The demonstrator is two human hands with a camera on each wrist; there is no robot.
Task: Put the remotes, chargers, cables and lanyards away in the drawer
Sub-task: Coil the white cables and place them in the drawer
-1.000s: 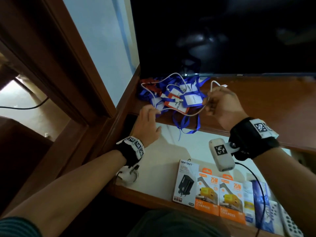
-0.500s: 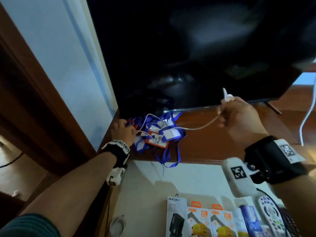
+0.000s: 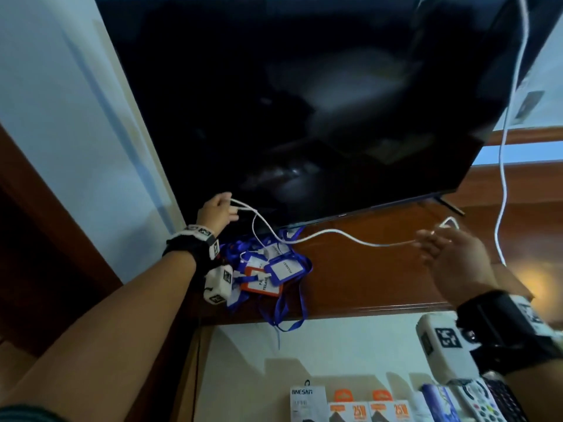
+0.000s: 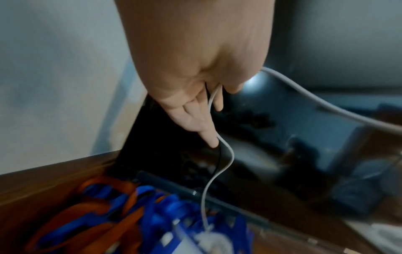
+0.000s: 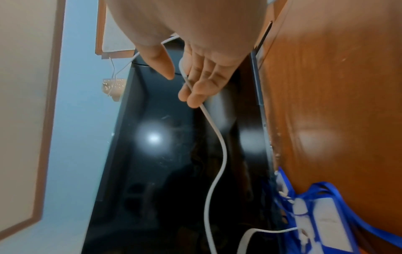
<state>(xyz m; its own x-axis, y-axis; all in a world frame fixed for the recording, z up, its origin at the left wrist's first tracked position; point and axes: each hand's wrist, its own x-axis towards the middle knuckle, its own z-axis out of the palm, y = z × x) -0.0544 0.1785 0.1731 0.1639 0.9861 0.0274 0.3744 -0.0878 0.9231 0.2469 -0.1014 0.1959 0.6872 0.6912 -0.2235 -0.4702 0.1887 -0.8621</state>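
Head view shows a white cable [image 3: 335, 233] strung across the middle of the frame between both hands, in front of the lower edge of the dark television [image 3: 304, 102]. The left hand [image 3: 217, 212], at centre left, pinches one end of it between thumb and fingers; the left wrist view shows the cable running down along the fingers [image 4: 202, 118] toward the lanyards [image 3: 271, 269], where a short stretch of it touches the badge holders. The right hand [image 3: 451, 257], at centre right, has its fingers almost straight, and the cable lies across them rather than being clamped; the right wrist view shows it passing under the fingertips [image 5: 195, 96], with the thumb held apart.

The cable looks light, thin and limp, so it will sag and swing wherever it is not supported, and its smooth sheath could slide through a loose grip. It seems best taken near the plug ends and gathered into loops. Because it dips into the lanyards, it may snag on their blue straps, which hang over the front edge of the wooden table [image 3: 380, 284]. Charger boxes [image 3: 365, 409] and remotes [image 3: 484, 406] already lie in the drawer [image 3: 335, 345] at the bottom of the frame.
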